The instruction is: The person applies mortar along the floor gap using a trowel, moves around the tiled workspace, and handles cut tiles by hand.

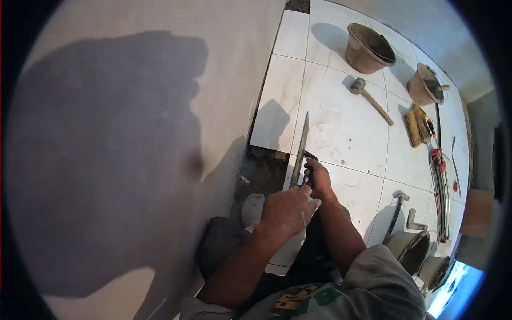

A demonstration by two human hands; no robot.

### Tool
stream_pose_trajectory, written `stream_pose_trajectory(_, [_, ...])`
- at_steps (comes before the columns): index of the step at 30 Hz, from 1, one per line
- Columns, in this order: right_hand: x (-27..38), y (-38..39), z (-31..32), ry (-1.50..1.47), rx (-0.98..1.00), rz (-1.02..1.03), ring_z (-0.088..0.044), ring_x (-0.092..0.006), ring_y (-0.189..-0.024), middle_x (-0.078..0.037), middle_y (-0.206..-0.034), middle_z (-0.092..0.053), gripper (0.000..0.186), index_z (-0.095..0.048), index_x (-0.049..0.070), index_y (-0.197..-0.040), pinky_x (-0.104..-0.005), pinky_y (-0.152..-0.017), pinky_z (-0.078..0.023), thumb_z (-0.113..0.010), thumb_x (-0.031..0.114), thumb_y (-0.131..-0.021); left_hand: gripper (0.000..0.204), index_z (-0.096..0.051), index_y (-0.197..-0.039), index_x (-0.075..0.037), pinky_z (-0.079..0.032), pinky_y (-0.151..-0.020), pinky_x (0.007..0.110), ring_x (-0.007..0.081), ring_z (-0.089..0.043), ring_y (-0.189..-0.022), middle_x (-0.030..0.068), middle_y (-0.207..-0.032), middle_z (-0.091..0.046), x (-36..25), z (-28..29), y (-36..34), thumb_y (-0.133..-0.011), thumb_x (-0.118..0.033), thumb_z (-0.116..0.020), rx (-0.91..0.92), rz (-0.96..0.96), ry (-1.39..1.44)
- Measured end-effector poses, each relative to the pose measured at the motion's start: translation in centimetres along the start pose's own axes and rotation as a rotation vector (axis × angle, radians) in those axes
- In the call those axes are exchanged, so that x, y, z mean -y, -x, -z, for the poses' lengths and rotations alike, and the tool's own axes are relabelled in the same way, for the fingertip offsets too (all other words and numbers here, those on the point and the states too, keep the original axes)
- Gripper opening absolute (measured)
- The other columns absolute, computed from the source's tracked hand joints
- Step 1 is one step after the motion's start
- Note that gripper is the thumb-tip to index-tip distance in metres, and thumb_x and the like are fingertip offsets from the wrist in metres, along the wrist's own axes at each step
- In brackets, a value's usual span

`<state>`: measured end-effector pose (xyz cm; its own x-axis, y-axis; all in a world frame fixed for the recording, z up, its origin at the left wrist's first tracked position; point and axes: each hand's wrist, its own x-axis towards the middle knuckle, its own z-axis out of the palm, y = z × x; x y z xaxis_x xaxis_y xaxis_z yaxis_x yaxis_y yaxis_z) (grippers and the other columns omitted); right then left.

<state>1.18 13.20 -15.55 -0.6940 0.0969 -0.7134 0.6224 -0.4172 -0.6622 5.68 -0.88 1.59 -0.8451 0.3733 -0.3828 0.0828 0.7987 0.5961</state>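
My left hand point(288, 210) is closed around the lower end of a long, thin grey-brown strip point(302, 141), which tapers to a point at its far end. Just to the right, my right hand point(320, 178) grips a dark-handled tool point(309, 156) whose black end touches or crosses the strip. Its working part is mostly hidden, so I cannot tell its exact kind. Both hands are above the white floor tiles point(341, 133), beside an untiled dark gap point(266, 168) along the wall.
A plain wall point(229, 80) rises on the left. Further off are a rubber mallet point(373, 101), a mortar bucket point(368, 50), a smaller bucket point(424, 88) and wood blocks point(417, 127). On the right lie a red tile cutter point(438, 176), a hammer point(397, 213) and more buckets point(408, 250).
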Motion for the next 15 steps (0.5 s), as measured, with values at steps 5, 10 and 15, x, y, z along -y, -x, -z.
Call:
stream_pose_trajectory(5, [1.2,1.8,-0.8,0.135,-0.037,0.035,-0.043,-0.0134,-0.041,-0.003,-0.055,-0.048,0.025,-0.055,0.002,-0.081,-0.0275,-0.041,-0.036,-0.06,0.027,-0.081,0.043,-0.058,-0.105,-0.003,-0.049,-0.075,0.042,0.0327,-0.062,-0.087,0.0168,-0.093,-0.063,0.9,-0.8,-0.6,-0.088,-0.041,-0.05,0.019,-0.01,-0.042])
stream_pose_trajectory(10, [1.2,2.9,-1.0,0.117,-0.034,0.06,-0.044,-0.0143,-0.042,-0.004,-0.057,-0.05,0.024,-0.055,0.002,-0.077,-0.0284,-0.042,-0.037,-0.06,0.025,-0.079,0.038,-0.059,-0.1,-0.003,-0.048,-0.073,0.042,0.0332,-0.061,-0.085,0.0179,-0.089,-0.063,1.1,-1.2,-0.4,-0.087,-0.038,-0.053,-0.073,-0.03,-0.037])
stream_pose_trajectory(15, [0.8,2.8,0.0,0.168,-0.02,0.094,-0.045,-0.0145,-0.042,-0.004,-0.056,-0.051,0.022,-0.056,0.001,-0.073,-0.0289,-0.042,-0.036,-0.06,0.023,-0.078,0.038,-0.059,-0.1,-0.003,-0.048,-0.073,0.042,0.0333,-0.061,-0.085,0.0181,-0.087,-0.063,1.1,-1.6,-0.4,-0.086,-0.038,-0.054,-0.075,-0.061,-0.057])
